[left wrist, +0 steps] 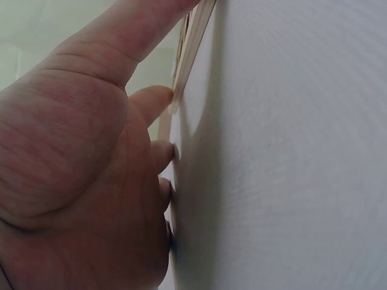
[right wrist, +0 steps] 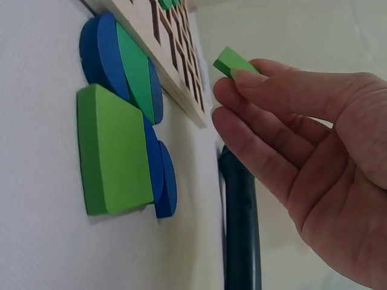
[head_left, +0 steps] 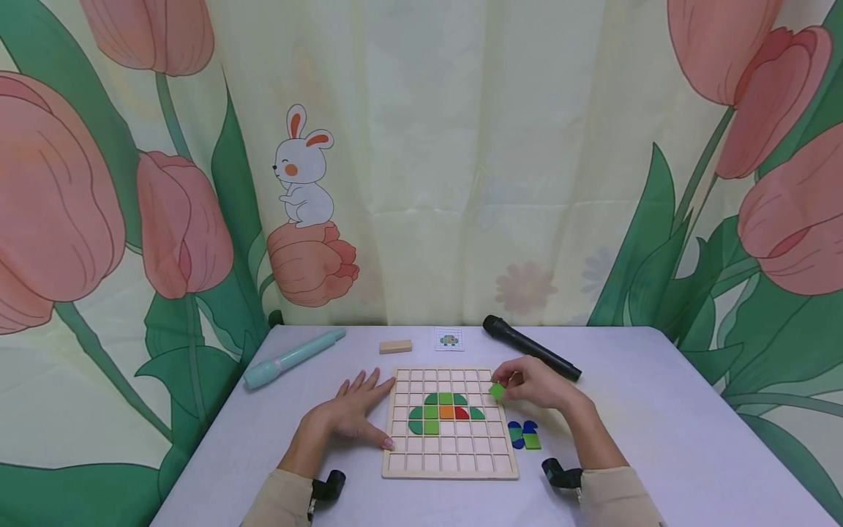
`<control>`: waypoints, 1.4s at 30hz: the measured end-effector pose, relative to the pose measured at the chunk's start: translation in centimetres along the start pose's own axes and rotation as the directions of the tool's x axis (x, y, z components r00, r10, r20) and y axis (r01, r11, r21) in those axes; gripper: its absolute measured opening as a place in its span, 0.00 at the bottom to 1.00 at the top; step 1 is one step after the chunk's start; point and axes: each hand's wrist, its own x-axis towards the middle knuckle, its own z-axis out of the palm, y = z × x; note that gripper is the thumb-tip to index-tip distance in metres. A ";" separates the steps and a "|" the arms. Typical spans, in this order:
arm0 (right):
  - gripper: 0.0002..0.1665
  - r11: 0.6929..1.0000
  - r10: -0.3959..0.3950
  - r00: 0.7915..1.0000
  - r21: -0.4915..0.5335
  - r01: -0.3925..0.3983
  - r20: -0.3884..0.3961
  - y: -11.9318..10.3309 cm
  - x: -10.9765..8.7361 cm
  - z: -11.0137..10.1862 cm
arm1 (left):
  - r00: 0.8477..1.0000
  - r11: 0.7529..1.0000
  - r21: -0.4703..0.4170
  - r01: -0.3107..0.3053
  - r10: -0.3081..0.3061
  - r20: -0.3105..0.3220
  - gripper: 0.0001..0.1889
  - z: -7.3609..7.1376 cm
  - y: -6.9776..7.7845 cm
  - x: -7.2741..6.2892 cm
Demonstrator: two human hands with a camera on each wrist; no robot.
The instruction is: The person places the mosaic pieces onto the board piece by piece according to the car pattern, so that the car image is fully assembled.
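A wooden grid board (head_left: 451,474) lies on the white table, its middle cells filled with green, orange and red pieces. My left hand (head_left: 356,411) is spread flat at the board's left side, thumb and index fingertip at the frame. In the left wrist view the left hand (left wrist: 78,151) reaches along the board's edge (left wrist: 195,48). My right hand (head_left: 536,382) pinches a light green square block (head_left: 497,391) over the board's upper right edge. The right wrist view shows that green block (right wrist: 233,61) between thumb and fingers of the right hand (right wrist: 314,139).
Blue and green pieces (head_left: 515,433) lie right of the board, with a light green square (right wrist: 121,154) among them. Behind stand a small wooden block (head_left: 395,346), a pattern card (head_left: 449,339), a black microphone (head_left: 533,348) and a teal cylinder (head_left: 293,359). A printed curtain (head_left: 428,183) hangs behind.
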 end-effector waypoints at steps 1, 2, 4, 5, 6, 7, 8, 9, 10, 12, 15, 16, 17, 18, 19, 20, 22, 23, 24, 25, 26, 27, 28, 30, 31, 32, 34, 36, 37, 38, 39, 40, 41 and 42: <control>0.15 1.000 -0.002 1.000 0.006 0.002 -0.003 -0.2 0.0 0.0 | 1.000 1.000 0.000 0.000 0.000 -0.001 0.66 0.0 0.0 0.0; 0.15 1.000 -0.005 1.000 0.012 0.005 -0.004 -0.3 0.1 0.1 | 1.000 1.000 0.000 0.001 -0.001 -0.001 0.66 0.0 -0.1 0.0; 0.14 1.000 -0.003 1.000 0.027 0.004 -0.009 -0.6 0.1 0.2 | 1.000 1.000 0.000 0.001 -0.001 -0.003 0.66 0.1 -0.2 0.1; 0.14 0.999 -0.003 1.000 0.036 0.004 -0.011 -0.8 0.2 0.3 | 1.000 1.000 0.000 0.002 -0.002 -0.003 0.66 0.1 -0.2 0.1; 0.13 0.999 -0.009 1.000 0.041 0.009 -0.011 -0.9 0.2 0.4 | 1.000 1.000 0.002 0.003 -0.003 -0.004 0.66 0.2 -0.2 0.1; 0.13 0.999 -0.016 1.000 0.044 0.017 -0.010 -1.0 0.3 0.5 | 1.000 1.000 0.003 0.004 -0.004 -0.004 0.66 0.2 -0.3 0.2; 0.13 0.998 -0.026 1.000 0.048 0.027 -0.010 -1.2 0.3 0.6 | 1.000 1.000 0.003 0.004 -0.004 -0.003 0.66 0.2 -0.3 0.2; 0.13 0.998 -0.035 0.999 0.051 0.036 -0.011 -1.3 0.4 0.8 | 1.000 1.000 0.003 0.004 -0.004 -0.003 0.66 0.2 -0.3 0.2; 0.13 0.997 -0.047 0.999 0.055 0.047 -0.010 -1.5 0.5 0.9 | 1.000 1.000 0.003 0.004 -0.004 -0.003 0.66 0.2 -0.3 0.2; 0.14 0.996 -0.069 0.998 0.062 0.069 -0.009 -1.8 0.6 1.2 | 1.000 1.000 0.003 0.004 -0.004 -0.002 0.66 0.2 -0.3 0.2; 0.13 0.994 -0.091 0.996 0.066 0.091 -0.008 -2.3 0.8 1.6 | 1.000 1.000 -0.003 0.005 -0.005 -0.002 0.66 0.2 -0.3 0.2; 0.13 0.993 -0.096 0.995 0.064 0.096 -0.009 -2.5 0.8 1.8 | 1.000 1.000 -0.004 0.006 -0.006 -0.002 0.66 0.2 -0.3 0.2; 0.13 0.993 -0.101 0.995 0.063 0.101 -0.008 -2.7 0.9 1.9 | 1.000 1.000 -0.005 0.006 -0.006 -0.003 0.66 0.2 -0.3 0.2; 0.13 0.993 -0.106 0.994 0.060 0.106 -0.007 -2.9 0.9 2.1 | 1.000 1.000 -0.005 0.007 -0.007 -0.003 0.66 0.2 -0.3 0.2; 0.13 0.992 -0.110 0.994 0.062 0.110 -0.005 -3.0 0.9 2.2 | 1.000 1.000 -0.006 0.006 -0.006 -0.004 0.66 0.2 -0.3 0.2; 0.13 0.992 -0.112 0.994 0.065 0.112 -0.001 -3.2 1.0 2.4 | 1.000 1.000 -0.004 0.006 -0.006 -0.004 0.66 0.2 -0.3 0.2; 0.13 0.991 -0.117 0.993 0.070 0.116 0.013 -3.4 1.1 2.7 | 1.000 1.000 -0.003 0.004 -0.004 -0.004 0.66 0.2 -0.3 0.2; 0.14 0.990 -0.120 0.993 0.077 0.118 0.023 -3.5 1.1 2.9 | 1.000 1.000 -0.004 0.003 -0.003 -0.004 0.66 0.2 -0.3 0.2; 0.14 0.990 -0.122 0.992 0.081 0.119 0.034 -3.6 1.1 3.0 | 1.000 1.000 -0.006 0.002 -0.002 -0.004 0.66 0.2 -0.3 0.2; 0.14 0.989 -0.124 0.991 0.085 0.120 0.045 -3.8 1.1 3.2 | 1.000 1.000 -0.007 0.002 -0.002 -0.004 0.66 0.2 -0.3 0.2; 0.14 0.989 -0.127 0.990 0.086 0.122 0.058 -3.9 1.1 3.4 | 1.000 1.000 -0.008 0.002 -0.002 -0.003 0.66 0.2 -0.3 0.2; 0.14 0.988 -0.131 0.989 0.089 0.125 0.072 -4.0 1.1 3.5 | 1.000 1.000 -0.010 0.003 -0.003 -0.003 0.66 0.2 -0.3 0.2; 0.14 0.987 -0.136 0.987 0.092 0.128 0.085 -4.2 1.1 3.6 | 1.000 1.000 -0.011 0.003 -0.003 -0.002 0.66 0.2 -0.2 0.1; 0.13 0.986 -0.146 0.983 0.095 0.136 0.109 -4.5 1.1 3.9 | 1.000 1.000 -0.011 0.003 -0.004 -0.003 0.66 0.2 -0.2 0.1; 0.13 0.986 -0.150 0.981 0.097 0.139 0.119 -4.6 1.2 4.1 | 1.000 1.000 -0.010 0.004 -0.004 -0.003 0.66 0.2 -0.2 0.1; 0.12 0.985 -0.154 0.980 0.098 0.142 0.127 -4.8 1.2 4.2 | 1.000 1.000 -0.010 0.003 -0.003 -0.003 0.66 0.2 -0.2 0.1; 0.12 0.984 -0.160 0.978 0.095 0.147 0.136 -4.9 1.3 4.5 | 1.000 1.000 -0.010 0.003 -0.003 -0.003 0.66 0.1 -0.2 0.1; 0.12 0.985 -0.163 0.977 0.079 0.154 0.140 -5.1 1.4 4.8 | 1.000 1.000 -0.006 0.005 -0.005 -0.003 0.66 0.1 -0.2 0.0; 0.12 0.986 -0.162 0.977 0.070 0.153 0.141 -5.1 1.5 5.0 | 1.000 1.000 -0.004 0.007 -0.007 -0.001 0.66 0.1 -0.2 0.0; 0.11 0.987 -0.159 0.977 0.057 0.152 0.142 -5.2 1.5 5.1 | 1.000 1.000 -0.003 0.008 -0.008 0.000 0.66 0.1 -0.2 0.0; 0.11 0.987 -0.157 0.977 0.046 0.152 0.142 -5.2 1.5 5.3 | 1.000 1.000 -0.002 0.009 -0.009 0.001 0.66 0.1 -0.2 0.0; 0.11 0.988 -0.153 0.978 0.032 0.150 0.144 -5.2 1.6 5.4 | 1.000 1.000 0.000 0.009 -0.009 0.002 0.66 0.1 -0.2 0.1; 0.11 0.988 -0.155 0.977 0.020 0.154 0.145 -5.3 1.6 5.5 | 1.000 1.000 0.003 0.008 -0.008 0.002 0.66 0.1 -0.2 0.1; 0.11 0.988 -0.153 0.977 0.009 0.154 0.147 -5.3 1.6 5.6 | 1.000 1.000 0.000 0.008 -0.008 0.002 0.66 0.1 -0.2 0.1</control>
